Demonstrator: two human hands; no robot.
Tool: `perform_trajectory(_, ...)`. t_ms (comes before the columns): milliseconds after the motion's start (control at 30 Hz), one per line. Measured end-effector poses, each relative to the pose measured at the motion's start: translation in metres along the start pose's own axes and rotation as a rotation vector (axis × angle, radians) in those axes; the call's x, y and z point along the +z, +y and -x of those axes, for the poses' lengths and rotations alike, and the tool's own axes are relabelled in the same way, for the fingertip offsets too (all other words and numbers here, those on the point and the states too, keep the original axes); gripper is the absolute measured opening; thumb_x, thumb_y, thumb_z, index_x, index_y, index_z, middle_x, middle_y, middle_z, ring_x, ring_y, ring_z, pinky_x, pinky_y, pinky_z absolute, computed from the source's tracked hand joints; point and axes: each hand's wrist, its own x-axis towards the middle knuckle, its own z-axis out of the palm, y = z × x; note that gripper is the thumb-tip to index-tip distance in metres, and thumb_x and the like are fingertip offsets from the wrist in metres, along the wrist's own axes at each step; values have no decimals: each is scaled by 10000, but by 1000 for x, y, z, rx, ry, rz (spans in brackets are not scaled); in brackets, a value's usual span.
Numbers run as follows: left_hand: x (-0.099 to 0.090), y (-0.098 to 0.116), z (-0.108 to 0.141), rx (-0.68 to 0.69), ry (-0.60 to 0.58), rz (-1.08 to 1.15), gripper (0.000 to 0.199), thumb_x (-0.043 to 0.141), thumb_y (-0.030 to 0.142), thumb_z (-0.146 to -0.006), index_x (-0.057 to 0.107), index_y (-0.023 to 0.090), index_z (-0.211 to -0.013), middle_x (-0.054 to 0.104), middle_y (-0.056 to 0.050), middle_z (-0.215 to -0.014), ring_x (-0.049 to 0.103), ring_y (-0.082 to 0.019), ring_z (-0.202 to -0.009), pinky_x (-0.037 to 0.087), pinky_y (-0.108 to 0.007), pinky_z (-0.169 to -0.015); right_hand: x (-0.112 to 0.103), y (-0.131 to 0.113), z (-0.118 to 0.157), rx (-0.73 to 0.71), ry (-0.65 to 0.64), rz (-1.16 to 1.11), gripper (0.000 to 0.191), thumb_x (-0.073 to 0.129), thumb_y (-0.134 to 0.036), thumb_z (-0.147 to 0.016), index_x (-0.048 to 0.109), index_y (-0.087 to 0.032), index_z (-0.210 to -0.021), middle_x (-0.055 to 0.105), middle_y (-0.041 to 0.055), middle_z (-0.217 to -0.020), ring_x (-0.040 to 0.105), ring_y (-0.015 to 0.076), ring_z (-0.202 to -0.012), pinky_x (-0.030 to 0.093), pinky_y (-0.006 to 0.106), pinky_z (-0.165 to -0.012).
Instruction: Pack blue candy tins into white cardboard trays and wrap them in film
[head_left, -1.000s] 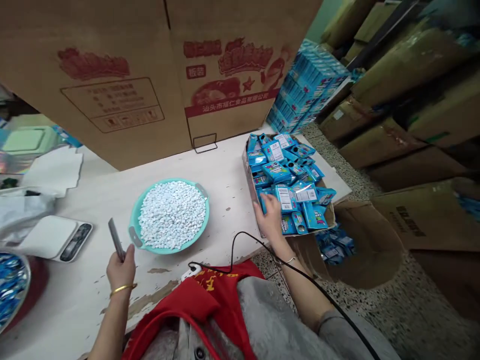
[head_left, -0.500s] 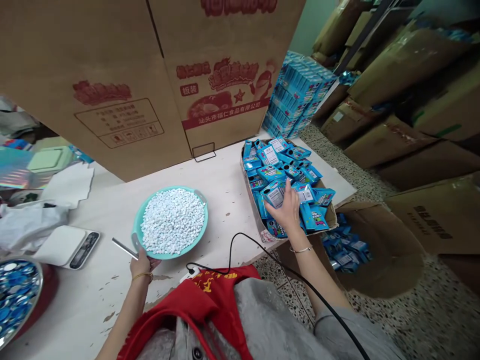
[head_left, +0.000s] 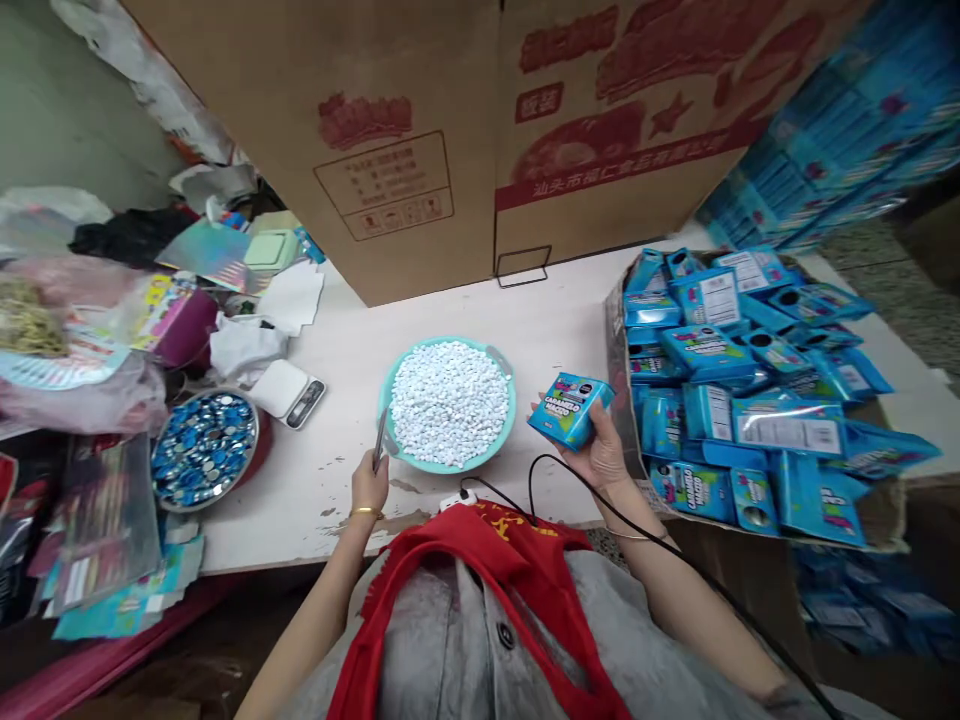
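My right hand (head_left: 600,450) holds a small blue carton (head_left: 570,410) printed with a caramel-candy label, just left of a cardboard tray (head_left: 619,370) heaped with similar blue packets (head_left: 757,400). My left hand (head_left: 369,480) grips a thin metal strip (head_left: 380,438) upright beside the rim of a teal plastic basin (head_left: 450,460). The basin is full of small white pellets (head_left: 448,402). The strip's tip stands next to the basin's left edge.
A pale worktable (head_left: 540,300) holds a digital kitchen scale (head_left: 287,393) and a metal bowl of blue wrapped sweets (head_left: 204,450). A large printed carton (head_left: 390,170) stands behind. Plastic bags and printed sheets pile at left; a black cord (head_left: 537,480) crosses my right forearm.
My right hand has lifted a blue carton out of the tray and turned it upward. The view has shifted, bringing the tray closer and showing more at left. My left hand still holds the strip.
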Motion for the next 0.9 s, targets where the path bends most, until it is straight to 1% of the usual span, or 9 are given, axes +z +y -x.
perform_trajectory(67, -23, -9, 3, 133, -19, -108, 335, 503, 424, -856, 566, 188, -1084, 639, -36, -802, 612, -198, -755, 478, -311, -733, 7, 13, -8, 94, -1, -49, 426, 663, -498, -699, 641, -209, -1012, 717, 70, -1038, 665, 283, -1020, 529, 466, -922)
perform_trajectory(167, -53, -18, 10, 336, -108, -307, 387, 396, 475, -904, 555, 215, -1142, 679, -60, -941, 628, -220, -853, 461, -314, -775, 14, 29, -22, 130, 17, -38, 356, 678, -381, -627, 650, -183, -921, 734, 55, -959, 684, 271, -952, 561, 419, -861)
perform_trajectory(233, -64, -19, 14, 390, -151, -412, 367, 408, 465, -908, 570, 227, -1135, 684, -72, -1056, 631, -224, -934, 455, -305, -808, 17, 36, -32, 136, 65, 15, 351, 674, -358, -612, 643, -175, -910, 736, 41, -903, 694, 259, -878, 582, 389, -773)
perform_trajectory(300, -64, -14, 16, 381, -178, -526, 344, 444, 450, -908, 575, 231, -1139, 690, -74, -1070, 639, -227, -936, 456, -299, -794, 22, 42, -40, 127, 103, 83, 351, 695, -353, -609, 634, -180, -909, 733, 23, -858, 695, 243, -815, 584, 360, -705)
perform_trajectory(367, -54, -5, 14, 342, -189, -624, 310, 453, 422, -920, 579, 228, -1126, 697, -76, -1042, 650, -232, -909, 454, -296, -749, 30, 47, -47, 128, 109, 115, 354, 722, -371, -613, 631, -186, -901, 729, 16, -845, 692, 234, -799, 580, 346, -683)
perform_trajectory(467, -22, 15, 3, 326, -183, -689, 259, 449, 363, -940, 585, 209, -1099, 685, -95, -1061, 652, -240, -927, 445, -295, -715, 45, 54, -54, 186, 92, 122, 367, 752, -395, -602, 637, -181, -878, 726, 15, -824, 689, 229, -793, 575, 337, -681)
perform_trajectory(667, 41, 47, -26, 370, -154, -538, 239, 482, 303, -934, 576, 191, -1122, 652, -122, -1133, 632, -247, -989, 445, -319, -763, 63, 68, -62, 225, -27, 148, 439, 744, -402, -646, 626, -186, -1011, 732, 17, -888, 692, 249, -859, 578, 371, -728)
perform_trajectory(767, 56, 55, -35, 376, -155, -495, 230, 479, 262, -922, 572, 181, -1117, 657, -128, -1115, 621, -258, -1005, 438, -333, -774, 68, 71, -65, 266, -38, 160, 430, 745, -395, -653, 625, -188, -1011, 731, 15, -882, 695, 246, -841, 583, 372, -710)
perform_trajectory(900, 59, 57, -42, 399, -174, -470, 201, 488, 246, -906, 591, 180, -1065, 670, -117, -1079, 622, -256, -991, 437, -334, -779, 72, 69, -67, 313, -24, 175, 428, 749, -394, -657, 628, -184, -1010, 730, 20, -876, 696, 239, -807, 586, 368, -687)
